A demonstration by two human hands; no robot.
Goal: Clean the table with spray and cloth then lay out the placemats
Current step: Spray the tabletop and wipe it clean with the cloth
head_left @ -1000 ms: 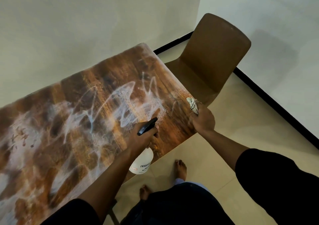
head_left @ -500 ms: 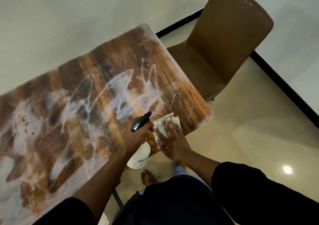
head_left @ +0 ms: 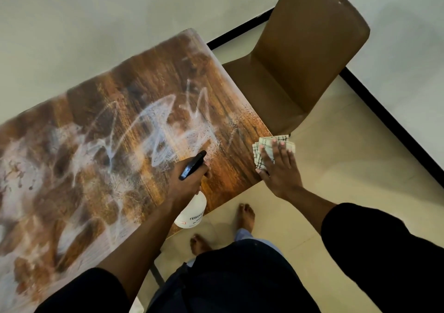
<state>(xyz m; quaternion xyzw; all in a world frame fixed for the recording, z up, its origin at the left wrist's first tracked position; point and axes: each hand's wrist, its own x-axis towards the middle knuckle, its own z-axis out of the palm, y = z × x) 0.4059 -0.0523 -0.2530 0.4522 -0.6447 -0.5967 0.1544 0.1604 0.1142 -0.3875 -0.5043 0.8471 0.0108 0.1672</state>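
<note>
Since half a second before, the right hand [head_left: 280, 168] had slid the cloth [head_left: 262, 153] away from the left hand [head_left: 186, 184], out to the bench [head_left: 125, 144] corner, where it lay pressed flat under open fingers, overhanging the edge. That folded cloth looked soft and limp, so a flat palm on top seemed the best hold. Clenched round the neck of the spray bottle [head_left: 192, 213], the left hand held it over the near bench edge; this plastic bottle was probably light, perhaps slippery if wet. White spray streaks [head_left: 153, 130] lay beyond the left hand. Just past the right hand stood a brown chair [head_left: 300, 67], crowding that corner. No placemats showed.
</note>
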